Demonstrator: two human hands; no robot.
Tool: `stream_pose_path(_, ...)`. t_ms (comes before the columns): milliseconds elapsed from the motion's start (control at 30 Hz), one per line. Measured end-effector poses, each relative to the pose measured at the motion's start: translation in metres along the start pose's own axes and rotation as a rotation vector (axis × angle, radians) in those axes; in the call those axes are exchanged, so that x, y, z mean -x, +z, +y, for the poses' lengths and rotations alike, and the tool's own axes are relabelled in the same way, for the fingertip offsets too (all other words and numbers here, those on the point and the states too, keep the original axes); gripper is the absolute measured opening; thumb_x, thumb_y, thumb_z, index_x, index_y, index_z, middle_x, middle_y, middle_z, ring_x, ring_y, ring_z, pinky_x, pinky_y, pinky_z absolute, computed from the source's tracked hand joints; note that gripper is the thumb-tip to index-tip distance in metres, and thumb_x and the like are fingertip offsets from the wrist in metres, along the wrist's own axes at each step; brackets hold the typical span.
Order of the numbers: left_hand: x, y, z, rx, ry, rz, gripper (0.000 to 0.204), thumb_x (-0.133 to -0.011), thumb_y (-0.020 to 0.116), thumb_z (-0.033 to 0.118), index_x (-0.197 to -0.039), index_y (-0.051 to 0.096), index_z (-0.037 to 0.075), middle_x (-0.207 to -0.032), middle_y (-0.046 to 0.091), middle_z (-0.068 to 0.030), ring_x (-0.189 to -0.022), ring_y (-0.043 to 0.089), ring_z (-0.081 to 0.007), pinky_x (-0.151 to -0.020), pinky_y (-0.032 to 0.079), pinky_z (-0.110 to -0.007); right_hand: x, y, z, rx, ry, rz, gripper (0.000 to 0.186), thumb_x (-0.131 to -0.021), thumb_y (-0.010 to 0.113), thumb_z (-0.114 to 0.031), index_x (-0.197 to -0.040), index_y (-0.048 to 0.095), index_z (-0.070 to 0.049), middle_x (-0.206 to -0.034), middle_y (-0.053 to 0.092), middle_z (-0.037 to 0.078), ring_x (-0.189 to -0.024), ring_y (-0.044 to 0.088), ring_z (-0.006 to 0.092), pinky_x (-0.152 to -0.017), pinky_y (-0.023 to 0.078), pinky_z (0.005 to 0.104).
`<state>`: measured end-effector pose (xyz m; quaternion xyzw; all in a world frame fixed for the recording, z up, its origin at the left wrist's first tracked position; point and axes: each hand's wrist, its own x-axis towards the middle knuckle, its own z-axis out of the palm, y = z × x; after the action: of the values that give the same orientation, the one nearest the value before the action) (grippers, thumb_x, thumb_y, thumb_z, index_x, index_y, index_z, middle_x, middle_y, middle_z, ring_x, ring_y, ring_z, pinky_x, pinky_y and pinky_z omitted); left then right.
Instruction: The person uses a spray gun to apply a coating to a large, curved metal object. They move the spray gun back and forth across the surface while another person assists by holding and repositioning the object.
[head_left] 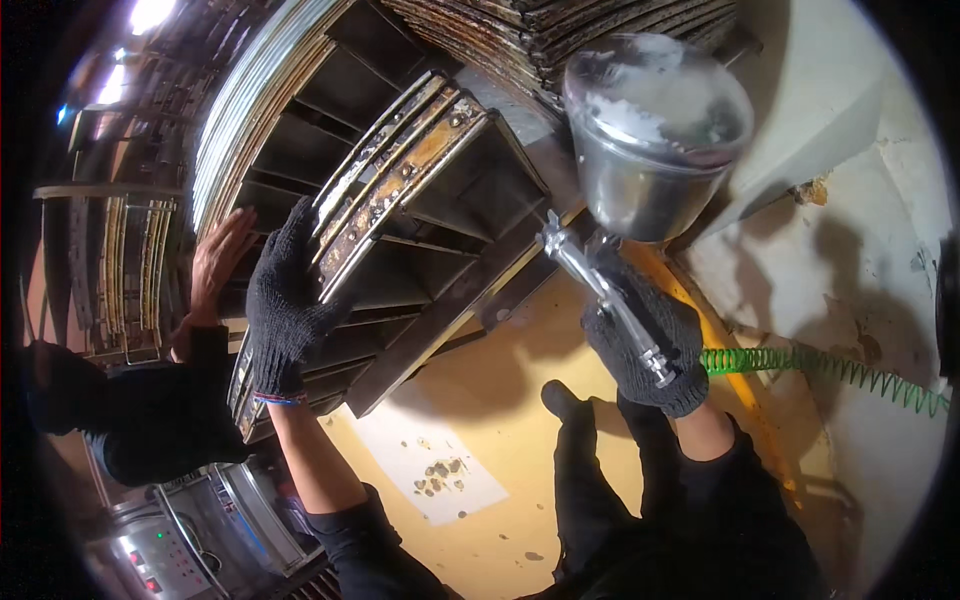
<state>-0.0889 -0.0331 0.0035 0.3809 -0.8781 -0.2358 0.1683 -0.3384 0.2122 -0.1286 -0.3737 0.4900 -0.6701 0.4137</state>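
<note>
My left hand [285, 300], in a dark knit glove, grips the rusty rim of a strapped set of dark metal baking tins [400, 270], which is tilted on edge. My right hand [650, 335], gloved alike, is closed around a silver spray gun [605, 285]. Its nozzle points up and left at the tins, a short gap away, with faint mist in front. Above the gun sits a large metal cup [650, 165] with a clear lid, smeared white. A green coiled hose [800, 362] runs off to the right from near my right hand.
Another person [150, 410] in dark clothes stands at the left, a bare hand [222, 255] near the stacked tins [270, 110]. More tins [560, 40] are piled at the far side. A machine with a control panel [165, 560] is at lower left. Dark spots mark the yellow floor [510, 480].
</note>
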Motion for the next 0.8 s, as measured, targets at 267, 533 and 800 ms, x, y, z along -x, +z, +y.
stream_pose_path(267, 0.004, -0.005, 0.004, -0.263, 0.058, 0.053, 0.080, -0.064, 0.074, 0.017, -0.140, 0.052, 0.006, -0.121, 0.063, -0.0213, -0.116, 0.060, -0.0370, -0.099, 0.048, -0.040, 0.024, 0.014, 0.022, 0.343, -0.077, 0.030, 0.050, -0.089, 0.063, 0.004, -0.139, 0.055, -0.002, -0.106, 0.070, 0.006, -0.085, 0.065, 0.0117, -0.076, 0.053, 0.0276)
stream_pose_path(533, 0.009, 0.006, 0.004, -0.345, 0.174, 0.203, 0.081, -0.077, 0.071, 0.059, -0.140, 0.054, 0.011, -0.113, 0.067, -0.0196, -0.107, 0.065, -0.0355, -0.095, 0.050, -0.045, 0.068, 0.099, -0.013, 0.417, -0.010, 0.059, 0.045, -0.091, 0.063, -0.002, -0.135, 0.054, 0.003, -0.090, 0.065, 0.006, -0.075, 0.061, 0.0111, -0.068, 0.050, 0.0264)
stream_pose_path(800, 0.009, 0.001, -0.026, -0.502, 0.554, 0.347, 0.046, -0.094, 0.051, 0.028, -0.138, 0.056, 0.017, -0.130, 0.061, -0.0131, -0.115, 0.062, -0.0345, -0.097, 0.050, -0.044, 0.070, 0.133, -0.001, 0.058, -0.056, 0.262, 0.047, -0.092, 0.060, 0.000, -0.138, 0.050, 0.003, -0.094, 0.064, 0.006, -0.078, 0.060, 0.0112, -0.071, 0.051, 0.0260)
